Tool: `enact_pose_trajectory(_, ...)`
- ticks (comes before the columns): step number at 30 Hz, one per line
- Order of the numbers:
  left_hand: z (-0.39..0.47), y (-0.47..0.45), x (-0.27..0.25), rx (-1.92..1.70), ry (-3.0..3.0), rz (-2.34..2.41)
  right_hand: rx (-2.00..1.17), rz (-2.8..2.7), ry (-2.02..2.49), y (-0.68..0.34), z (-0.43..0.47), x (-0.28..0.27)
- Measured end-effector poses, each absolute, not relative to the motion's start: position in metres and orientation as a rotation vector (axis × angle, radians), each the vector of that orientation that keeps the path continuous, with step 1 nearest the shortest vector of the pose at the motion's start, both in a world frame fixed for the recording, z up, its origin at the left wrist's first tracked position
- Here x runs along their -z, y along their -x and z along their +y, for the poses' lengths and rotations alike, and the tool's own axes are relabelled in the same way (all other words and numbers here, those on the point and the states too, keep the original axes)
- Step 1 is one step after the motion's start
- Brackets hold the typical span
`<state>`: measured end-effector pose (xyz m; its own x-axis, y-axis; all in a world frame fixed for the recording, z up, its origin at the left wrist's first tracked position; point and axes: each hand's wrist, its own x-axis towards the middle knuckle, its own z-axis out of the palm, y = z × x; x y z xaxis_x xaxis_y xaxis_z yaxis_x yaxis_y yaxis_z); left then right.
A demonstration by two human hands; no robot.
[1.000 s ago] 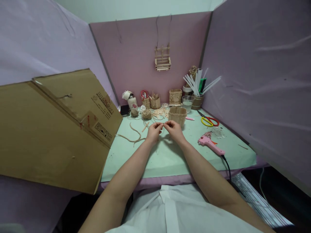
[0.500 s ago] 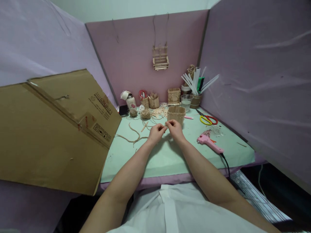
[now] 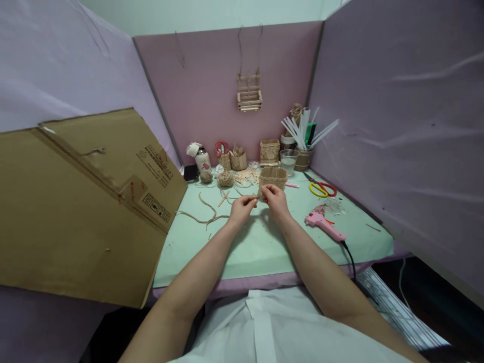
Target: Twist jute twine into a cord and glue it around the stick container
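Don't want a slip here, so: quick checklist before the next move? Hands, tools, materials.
1. Left hand and right hand, fingertips pinched: ok.
2. What they pinch: cannot tell, too small.
3. Tan container upright, just behind right hand: ok.
4. Scissors lying on table, hands off: ok.
5. Pink glue gun cool: cannot tell.
6. Twine strand coiled: not ok, loose left of hands.

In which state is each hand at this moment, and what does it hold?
Left hand: closed in a pinch; anything held is too small to tell.
Right hand: also pinched, before the basket; contents unclear.
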<state>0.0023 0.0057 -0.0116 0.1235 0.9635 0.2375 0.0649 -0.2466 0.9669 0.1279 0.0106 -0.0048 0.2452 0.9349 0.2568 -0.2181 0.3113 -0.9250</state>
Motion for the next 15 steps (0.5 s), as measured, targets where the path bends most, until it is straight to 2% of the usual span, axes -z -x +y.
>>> enact_pose_trajectory(15,0.007,0.0,0.01,-1.335,-1.495,1.094,-1.013,-1.219,0.802,-0.122,-0.001,0.0)
